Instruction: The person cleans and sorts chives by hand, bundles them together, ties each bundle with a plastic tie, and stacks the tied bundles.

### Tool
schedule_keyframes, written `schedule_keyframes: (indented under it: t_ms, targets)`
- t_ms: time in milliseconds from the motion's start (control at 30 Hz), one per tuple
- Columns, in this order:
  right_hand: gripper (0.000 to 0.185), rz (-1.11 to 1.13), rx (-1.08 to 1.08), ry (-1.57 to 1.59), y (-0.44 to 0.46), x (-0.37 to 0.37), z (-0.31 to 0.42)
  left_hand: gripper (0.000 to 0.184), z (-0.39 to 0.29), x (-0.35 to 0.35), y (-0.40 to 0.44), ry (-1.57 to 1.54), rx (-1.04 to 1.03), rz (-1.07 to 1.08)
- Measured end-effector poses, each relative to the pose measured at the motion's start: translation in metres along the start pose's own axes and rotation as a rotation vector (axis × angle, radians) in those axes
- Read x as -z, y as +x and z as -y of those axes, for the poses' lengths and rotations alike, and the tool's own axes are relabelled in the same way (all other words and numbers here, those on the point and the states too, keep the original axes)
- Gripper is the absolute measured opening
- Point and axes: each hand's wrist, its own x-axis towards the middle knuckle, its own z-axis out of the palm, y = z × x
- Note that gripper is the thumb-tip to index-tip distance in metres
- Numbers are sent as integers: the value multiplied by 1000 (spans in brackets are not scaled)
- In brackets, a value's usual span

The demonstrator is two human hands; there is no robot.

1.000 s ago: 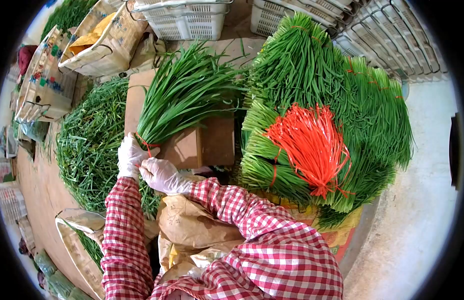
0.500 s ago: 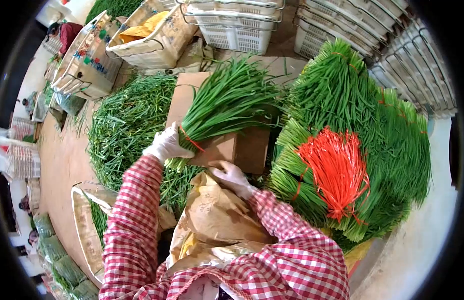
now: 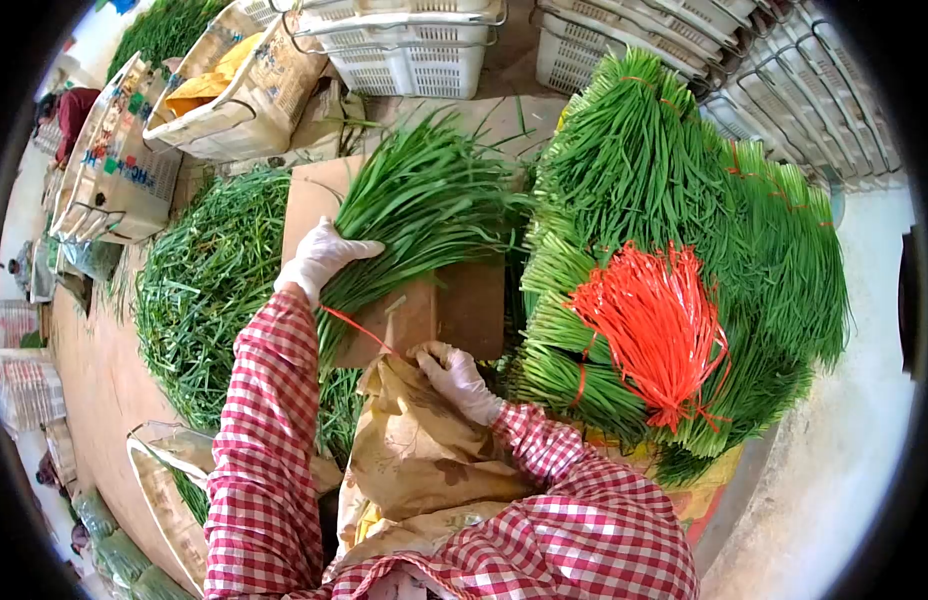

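My left hand [image 3: 331, 258], in a white glove, grips the left side of a bundle of long green stalks [image 3: 419, 205], its thumb stretched across the leaves. The bundle lies tilted over brown cardboard [image 3: 409, 315]. From its lower part a red tie [image 3: 356, 325] runs down and right toward my right hand [image 3: 454, 378]. That hand is also gloved, its fingers pinched at the tie's end, just above the brown apron [image 3: 424, 440]. The lower ends of the stalks are partly hidden behind my left wrist and sleeve.
Tied green bundles [image 3: 634, 150] are piled at the right, with red ties [image 3: 654, 330] on top. Loose greens [image 3: 209, 290] lie left of the cardboard. White crates [image 3: 409, 60] stand behind, and a yellow cloth [image 3: 214, 75] is in a basket [image 3: 234, 125].
The red tie, earlier around the bundle near my left hand, now stretches toward my right hand. My left hand has moved up along the leaves. The view has shifted.
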Motion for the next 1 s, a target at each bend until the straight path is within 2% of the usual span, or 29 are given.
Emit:
schedule_keyframes:
  t_ms: [33, 100, 167, 200, 233, 300, 333, 367, 400, 433, 500, 533, 567, 600, 700, 733, 767, 867, 933, 1000]
  targets:
    - [24, 4, -12, 1, -1, 0, 2, 99, 12, 9, 8, 3, -14, -10]
    - [27, 8, 1, 3, 1, 3, 8, 69, 32, 21, 10, -17, 39, 113]
    - [24, -6, 150, -249, -3, 9, 10, 43, 33, 40, -43, -429, 134, 59]
    - [26, -14, 160, -175, -6, 10, 8, 39, 44, 52, -58, -421, 117, -8]
    - [29, -21, 80, -223, -6, 12, 0, 37, 25, 62, -104, -556, 53, -58]
    - [31, 34, 33, -310, -10, 24, 8, 39, 57, 102, -148, -625, -43, -59]
    - [27, 21, 85, -378, -6, 26, -11, 38, 64, 117, -180, -626, -72, -137]
    - [23, 56, 78, -250, -8, 31, -2, 38, 73, 130, -215, -627, -100, -223]
    - [26, 14, 225, -278, -3, 35, -15, 41, 91, 145, -247, -588, -143, -264]
    - [26, -13, 91, -143, 1, 34, -22, 44, 94, 150, -289, -641, -89, -320]
    - [24, 1, 79, -257, -8, 39, 47, 43, 131, 162, -359, -469, 11, -499]
    - [20, -12, 32, -5, -2, 37, 44, 43, 139, 153, -392, -492, 41, -550]
    - [16, 15, 38, 146, -5, 33, 64, 41, 143, 138, -424, -529, -43, -592]
    - [14, 51, 213, 145, -7, 29, 80, 40, 148, 123, -453, -561, -123, -628]
    - [19, 148, 292, 90, -18, 12, 140, 38, 169, 64, -525, -576, -46, -792]
    - [21, 151, 344, 23, -19, 4, 157, 39, 182, 51, -543, -657, 121, -788]
    - [22, 173, 397, -64, -27, -4, 177, 43, 194, 25, -559, -762, 150, -829]
    - [27, 301, 510, -71, -53, -39, 224, 50, 214, -40, -587, -878, 85, -929]
    - [29, 481, 595, -211, -75, -60, 252, 47, 229, -74, -600, -931, 101, -945]
    - [28, 647, 599, -165, -88, -96, 256, 43, 232, -90, -609, -1057, 118, -926]
